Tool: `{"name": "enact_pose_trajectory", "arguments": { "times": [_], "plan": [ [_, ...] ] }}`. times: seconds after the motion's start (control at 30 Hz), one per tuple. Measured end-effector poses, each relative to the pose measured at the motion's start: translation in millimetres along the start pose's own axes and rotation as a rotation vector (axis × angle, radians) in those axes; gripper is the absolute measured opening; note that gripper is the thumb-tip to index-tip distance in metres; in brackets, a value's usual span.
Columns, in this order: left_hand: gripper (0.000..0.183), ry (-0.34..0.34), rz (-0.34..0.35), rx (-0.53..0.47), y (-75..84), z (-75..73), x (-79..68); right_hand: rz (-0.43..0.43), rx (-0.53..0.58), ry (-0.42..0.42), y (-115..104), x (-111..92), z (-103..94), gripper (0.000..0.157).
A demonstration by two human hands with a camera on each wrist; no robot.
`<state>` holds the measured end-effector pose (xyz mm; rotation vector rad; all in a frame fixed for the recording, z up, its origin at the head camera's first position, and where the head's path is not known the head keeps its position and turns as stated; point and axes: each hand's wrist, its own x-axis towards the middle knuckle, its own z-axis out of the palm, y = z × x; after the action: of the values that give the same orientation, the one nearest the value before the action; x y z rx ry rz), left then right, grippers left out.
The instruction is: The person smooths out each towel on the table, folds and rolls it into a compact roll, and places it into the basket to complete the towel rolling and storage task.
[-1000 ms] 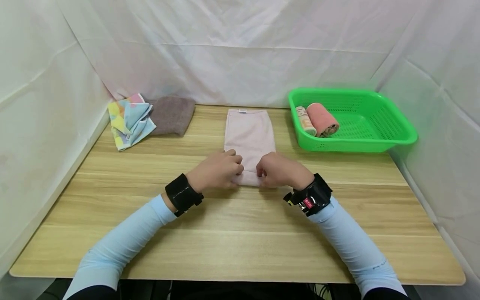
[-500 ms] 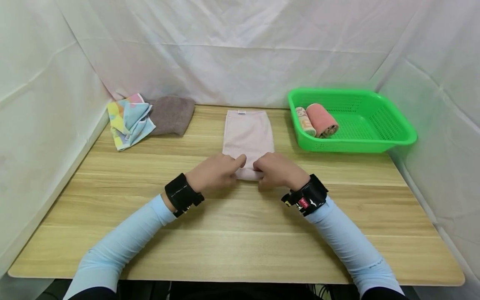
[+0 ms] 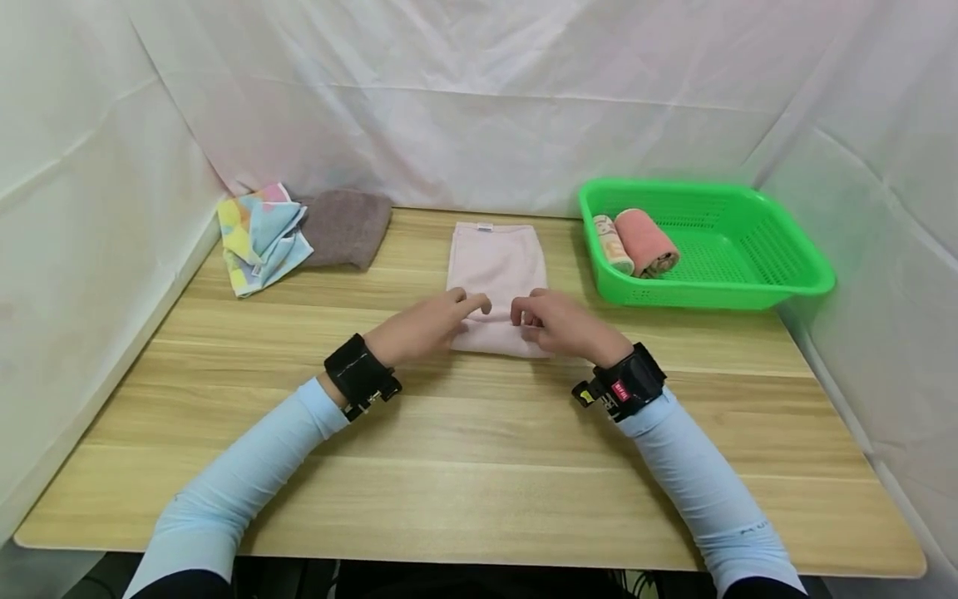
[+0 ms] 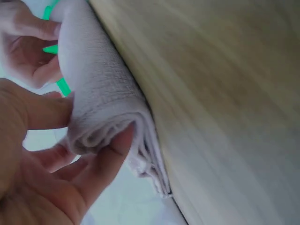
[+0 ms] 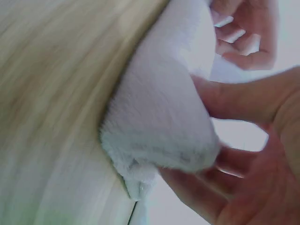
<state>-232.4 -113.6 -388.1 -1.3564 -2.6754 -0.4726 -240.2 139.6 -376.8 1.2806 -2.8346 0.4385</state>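
A pale pink towel, with a small white label at its far edge, lies lengthwise on the table. Its near end is curled into a roll, and the spiral of layers shows at the roll's end in the left wrist view. My left hand grips the left end of this roll, thumb on one side and fingers curled at the other. At the opposite end my right hand holds the roll between thumb and fingers. Both hands' lower fingers are partly hidden in the head view.
At the back right, a green basket contains a rolled pink towel and a smaller patterned roll. A multicoloured cloth overlaps a folded grey-brown towel at the back left. White curtains enclose the wooden table.
Both hands have shifted slightly away from the body along the towel. The near end has been rolled further, so the flat part is shorter. The basket and other towels stay in place.
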Motion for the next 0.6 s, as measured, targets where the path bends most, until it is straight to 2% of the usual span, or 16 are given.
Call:
{"name": "enact_pose_trajectory", "arguments": {
  "times": [0.07, 0.17, 0.23, 0.3, 0.43, 0.6],
  "plan": [
    [0.022, 0.015, -0.014, 0.028, -0.1, -0.5, 1.2, -0.009, -0.091, 0.06, -1, 1, 0.2, 0.01],
    [0.01, 0.045, 0.001, 0.108, -0.4, -1.6, 1.3, -0.006, -0.187, 0.099, -3, 2, 2.3, 0.007],
    [0.008, 0.056, 0.015, 0.156, -0.4, -2.4, 0.4, 0.012, -0.202, 0.082, -5, 1, 2.9, 0.004],
    [0.009, 0.057, 0.034, 0.2, -0.5, -2.8, -0.2, 0.034, -0.204, 0.052, -7, 0, 2.6, 0.01],
    [0.012, -0.002, 0.036, 0.234, 1.4, -3.9, -1.2, 0.065, -0.185, 0.013, -12, -1, 0.6, 0.025],
    [0.02, -0.032, 0.018, 0.301, 6.1, -5.2, -1.4, 0.07, -0.203, 0.011, -13, 1, 1.4, 0.024]
  ]
}}
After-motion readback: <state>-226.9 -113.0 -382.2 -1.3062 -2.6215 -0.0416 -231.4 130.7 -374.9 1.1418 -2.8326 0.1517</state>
